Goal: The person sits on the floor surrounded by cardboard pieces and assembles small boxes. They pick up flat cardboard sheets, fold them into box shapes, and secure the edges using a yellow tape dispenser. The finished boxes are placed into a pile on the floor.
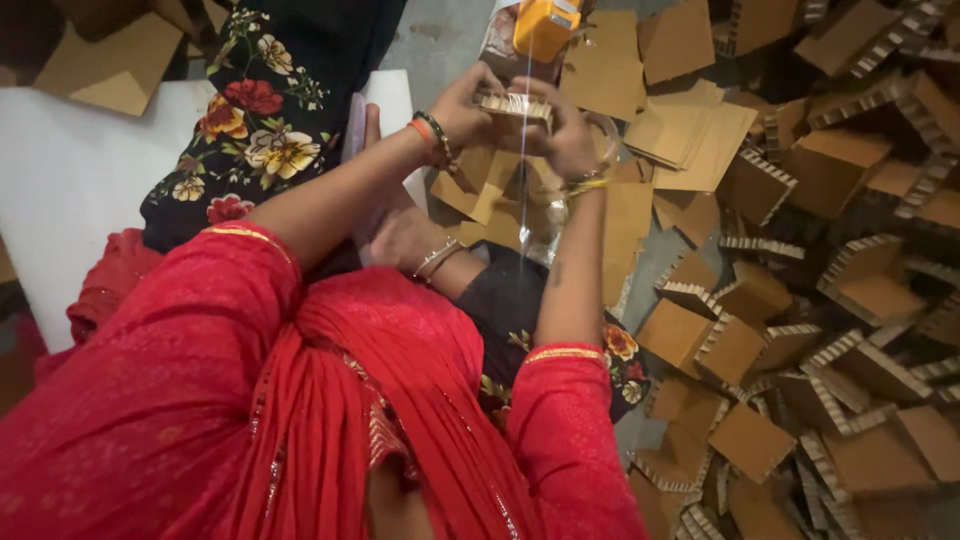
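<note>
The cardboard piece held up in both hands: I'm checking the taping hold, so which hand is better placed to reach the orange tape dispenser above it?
Probably the right hand: the orange tape dispenser sits nearer its side. The left hand grips the cardboard piece's far end.

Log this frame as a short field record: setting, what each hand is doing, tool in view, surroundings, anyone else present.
setting: floor-level work spot seen from above, person in red clothing
left hand: grips the left end of a small corrugated cardboard piece
right hand: grips the right end of the same piece
tool: orange tape dispenser just above the piece, clear tape strip hanging down
surroundings: pile of folded cardboard corner pieces at right, flat cardboard sheets beyond the hands
other person: a third hand with bangles, over floral fabric
</note>
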